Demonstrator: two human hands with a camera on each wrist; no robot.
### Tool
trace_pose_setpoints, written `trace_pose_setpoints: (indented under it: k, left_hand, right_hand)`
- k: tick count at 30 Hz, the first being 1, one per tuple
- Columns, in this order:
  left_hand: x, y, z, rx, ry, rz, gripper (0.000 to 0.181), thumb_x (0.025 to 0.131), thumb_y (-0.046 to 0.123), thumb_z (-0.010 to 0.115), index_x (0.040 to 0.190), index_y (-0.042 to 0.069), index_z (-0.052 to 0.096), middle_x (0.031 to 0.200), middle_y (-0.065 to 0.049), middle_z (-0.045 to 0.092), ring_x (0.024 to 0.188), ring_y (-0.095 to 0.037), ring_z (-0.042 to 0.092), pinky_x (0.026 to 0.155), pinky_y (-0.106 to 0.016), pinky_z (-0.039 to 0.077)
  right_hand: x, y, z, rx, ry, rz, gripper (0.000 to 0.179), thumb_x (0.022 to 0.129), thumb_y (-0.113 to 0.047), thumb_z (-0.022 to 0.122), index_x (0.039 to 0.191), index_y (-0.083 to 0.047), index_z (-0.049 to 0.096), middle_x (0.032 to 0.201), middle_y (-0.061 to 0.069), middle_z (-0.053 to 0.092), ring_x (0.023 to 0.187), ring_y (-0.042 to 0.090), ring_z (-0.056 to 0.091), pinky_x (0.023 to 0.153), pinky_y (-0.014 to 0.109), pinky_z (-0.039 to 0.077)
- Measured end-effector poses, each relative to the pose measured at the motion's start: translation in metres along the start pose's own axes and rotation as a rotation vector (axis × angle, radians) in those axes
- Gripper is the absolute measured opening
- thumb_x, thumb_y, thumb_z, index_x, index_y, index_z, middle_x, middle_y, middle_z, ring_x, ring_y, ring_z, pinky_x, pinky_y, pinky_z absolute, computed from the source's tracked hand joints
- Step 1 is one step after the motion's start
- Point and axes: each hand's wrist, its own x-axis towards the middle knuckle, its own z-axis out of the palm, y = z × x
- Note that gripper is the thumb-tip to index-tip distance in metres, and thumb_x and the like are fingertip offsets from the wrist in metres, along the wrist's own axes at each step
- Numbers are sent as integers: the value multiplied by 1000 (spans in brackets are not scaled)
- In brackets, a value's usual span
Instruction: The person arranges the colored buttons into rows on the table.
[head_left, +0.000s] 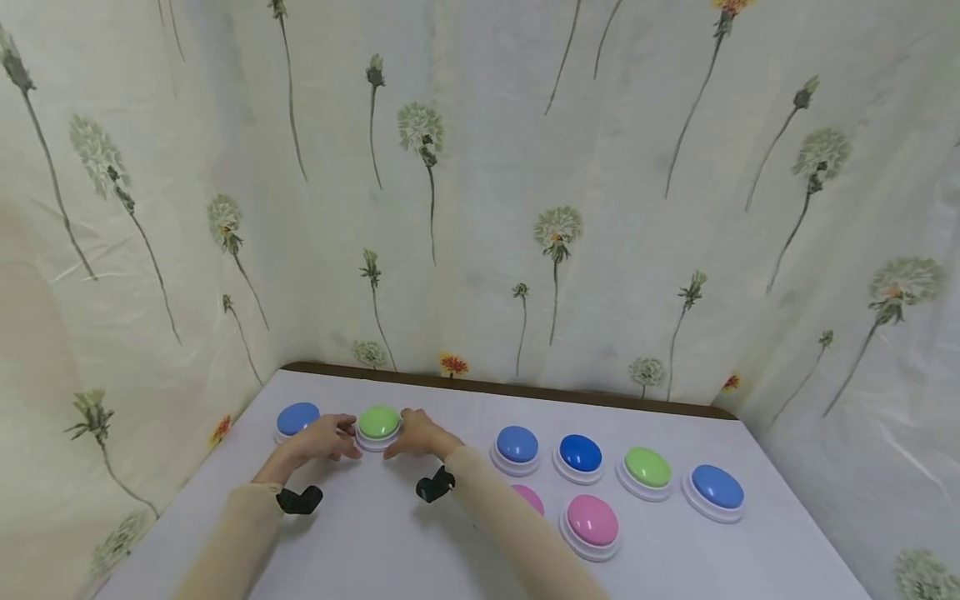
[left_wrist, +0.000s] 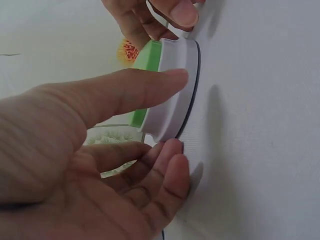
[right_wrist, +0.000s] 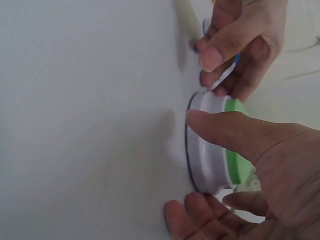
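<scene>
A push button with a green dome and white base sits near the table's back left. My left hand is at its left side, fingers loosely bent and fingertips right at the base. On the other side my right hand holds the base's edge, thumb in front and fingers behind. The right wrist view has the right thumb across the white base, partly covering it. Seen from the left wrist, the left thumb overlaps the green button. Partly hidden behind the left hand is a blue button.
To the right stands a row of buttons: light blue, dark blue, green and another light blue. Before them lie a pink button and one partly hidden by the right sleeve. A flowered curtain hangs behind the table.
</scene>
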Motion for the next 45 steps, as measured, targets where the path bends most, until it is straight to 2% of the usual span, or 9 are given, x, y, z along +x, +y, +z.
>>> trace_pose_setpoints:
  k: [7, 11, 14, 18, 24, 28, 32, 36, 45]
  left_hand:
    - [15, -3, 10, 137, 55, 101, 75, 65, 14, 80, 126, -9, 44, 103, -11, 56, 90, -21, 51, 77, -34, 46]
    - [17, -1, 16, 155, 99, 121, 74, 64, 18, 81, 124, -9, 46, 99, -11, 58, 88, -21, 52, 80, -37, 44]
    - [15, 2, 18, 151, 125, 120, 73, 61, 20, 83, 119, -8, 49, 95, -11, 58, 86, -21, 53, 77, -37, 45]
    - [12, 2, 18, 165, 116, 134, 73, 57, 23, 85, 114, -7, 49, 93, -10, 56, 84, -20, 52, 74, -34, 45]
    - [5, 3, 17, 199, 78, 141, 69, 59, 29, 84, 111, -3, 52, 94, -7, 57, 84, -18, 52, 73, -32, 45]
    - [-5, 16, 18, 211, 73, 175, 65, 60, 30, 83, 109, -1, 54, 95, -6, 59, 85, -18, 54, 72, -32, 46]
    - [-17, 33, 19, 248, 101, 218, 66, 61, 31, 82, 110, -2, 53, 95, -7, 58, 85, -18, 54, 70, -32, 46]
    - [-26, 50, 21, 259, 115, 235, 67, 60, 31, 83, 109, -3, 52, 94, -7, 57, 84, -18, 53, 70, -32, 45]
    - [-54, 78, 37, 263, 89, 251, 59, 58, 25, 84, 101, 0, 52, 86, -5, 53, 78, -18, 50, 64, -29, 43]
  right_hand:
    - [4, 4, 2, -5, 38, 72, 61, 65, -28, 81, 112, 1, 54, 99, 8, 54, 90, 18, 49, 86, 35, 44]
    - [6, 6, 5, -32, 87, 74, 59, 63, -27, 81, 110, 0, 57, 97, 7, 57, 90, 18, 51, 86, 35, 44]
    - [6, 6, 5, -46, 101, 63, 57, 63, -27, 82, 109, -1, 59, 96, 6, 59, 91, 18, 51, 86, 34, 44]
    - [1, 5, 3, -48, 85, 30, 54, 62, -27, 83, 105, -2, 62, 92, 4, 59, 88, 16, 51, 83, 32, 44]
    - [-12, 4, -5, -59, 75, -43, 51, 62, -27, 83, 100, -2, 61, 86, 1, 61, 78, 12, 54, 73, 26, 46]
    - [-25, 1, -15, -89, 89, -97, 49, 63, -27, 81, 98, -1, 61, 84, 1, 61, 76, 12, 54, 69, 25, 45]
    - [-38, 0, -27, -97, 113, -151, 48, 66, -28, 79, 102, -2, 60, 88, 2, 61, 80, 12, 54, 71, 25, 46]
    - [-51, 3, -34, -92, 141, -192, 51, 68, -32, 78, 106, -4, 60, 93, 1, 62, 85, 12, 55, 73, 24, 46]
    - [-90, 7, -43, -30, 146, -211, 58, 66, -37, 79, 109, -5, 58, 95, 1, 60, 85, 11, 54, 70, 23, 48]
